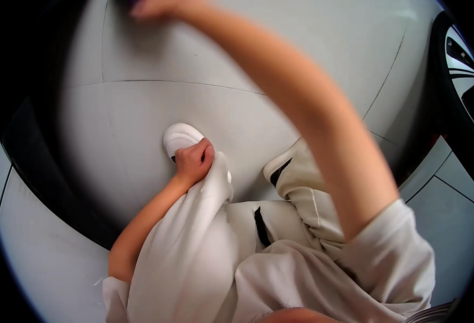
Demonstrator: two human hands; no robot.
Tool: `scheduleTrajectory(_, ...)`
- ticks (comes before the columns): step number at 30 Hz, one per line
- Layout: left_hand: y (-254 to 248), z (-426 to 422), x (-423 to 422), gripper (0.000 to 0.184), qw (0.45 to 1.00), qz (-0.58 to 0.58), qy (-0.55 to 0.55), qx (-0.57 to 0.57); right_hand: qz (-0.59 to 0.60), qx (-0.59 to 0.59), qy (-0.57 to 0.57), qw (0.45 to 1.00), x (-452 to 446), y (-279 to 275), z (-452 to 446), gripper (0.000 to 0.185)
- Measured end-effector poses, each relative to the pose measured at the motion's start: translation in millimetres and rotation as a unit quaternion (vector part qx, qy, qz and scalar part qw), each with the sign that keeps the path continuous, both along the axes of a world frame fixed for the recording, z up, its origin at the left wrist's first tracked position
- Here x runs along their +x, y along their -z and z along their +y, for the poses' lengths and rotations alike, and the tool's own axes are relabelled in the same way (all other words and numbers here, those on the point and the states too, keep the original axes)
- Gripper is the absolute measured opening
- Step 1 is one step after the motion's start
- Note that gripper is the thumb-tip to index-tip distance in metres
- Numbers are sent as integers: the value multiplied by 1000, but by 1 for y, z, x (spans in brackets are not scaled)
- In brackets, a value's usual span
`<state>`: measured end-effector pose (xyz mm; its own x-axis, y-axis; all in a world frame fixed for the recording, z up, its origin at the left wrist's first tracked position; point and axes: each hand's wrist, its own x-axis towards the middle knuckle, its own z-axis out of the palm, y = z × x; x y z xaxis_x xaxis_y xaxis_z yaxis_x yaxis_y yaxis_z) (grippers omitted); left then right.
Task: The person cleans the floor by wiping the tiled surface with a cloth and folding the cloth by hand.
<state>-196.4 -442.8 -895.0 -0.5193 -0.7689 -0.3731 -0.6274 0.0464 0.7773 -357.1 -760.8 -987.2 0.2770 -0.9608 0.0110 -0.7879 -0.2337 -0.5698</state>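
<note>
My left hand (195, 160) is closed in a fist at the knee of my light trousers (194, 237), just above a white shoe (180, 137). A small dark hollow shows between its curled fingers, and I see nothing in it. My right arm stretches across the view to the upper left. At the top edge my right hand (159, 8) is blurred and partly cut off. Its fingers are on something dark purple (125, 3), too little of which shows to name. A shadow lies on the pale floor below that hand.
Pale grey floor (140, 107) with thin dark seams spreads around my feet. A car wheel (465, 75) with a black tyre stands at the right edge. My other shoe (277, 167) is right of centre. A dark curved band (48, 177) runs along the left.
</note>
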Motion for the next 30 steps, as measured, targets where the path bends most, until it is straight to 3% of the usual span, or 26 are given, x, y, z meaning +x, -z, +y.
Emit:
scheduleTrajectory(1, 0, 1, 1, 17, 1000, -4, 1, 2, -4, -4, -21, 1000, 36, 8, 29, 74)
scheduleTrajectory(2, 2, 2, 2, 16, 1000, -9, 1, 2, 67, -65, -42, 995, 59, -8, 70, 74)
scheduleTrajectory(3, 4, 2, 1, 16, 1000, -6, 0, -3, 38, -33, -90, 995, 80, -14, 106, 76)
scheduleTrajectory(5, 4, 2, 3, 15, 999, -32, 32, -15, 87, -44, -155, 983, 100, -19, 156, 75)
scheduleTrajectory(15, -2, -11, 16, 10, 989, 16, 144, 15, 32, -102, -226, 968, 22, -28, 171, 68)
scheduleTrajectory(17, -2, -8, 14, 12, 982, 9, 173, 75, 22, -101, -182, 978, -18, -24, 184, 69)
scheduleTrajectory(19, 0, 0, -9, 11, 980, -6, 144, 134, -67, -57, -134, 987, -87, -25, 207, 74)
scheduleTrajectory(22, -6, -12, -59, 13, 969, -31, 74, 234, 12, -5, -18, 1000, -177, -49, 246, 75)
scheduleTrajectory(23, -11, -15, -80, 14, 961, -12, 113, 252, 38, 5, 24, 999, -207, -51, 265, 82)
scheduleTrajectory(24, -15, -15, -105, 16, 951, 7, 152, 270, 52, 23, 68, 996, -241, -56, 284, 75)
scheduleTrajectory(26, -20, -5, -150, 15, 942, 70, 216, 249, 41, 44, 179, 982, -303, -65, 323, 79)
scheduleTrajectory(27, -22, 0, -163, 15, 935, 86, 242, 246, -15, 27, 234, 972, -329, -65, 341, 72)
scheduleTrajectory(30, -28, 27, -209, 18, 914, 132, 305, 232, -15, -11, 409, 912, -411, -48, 429, 60)
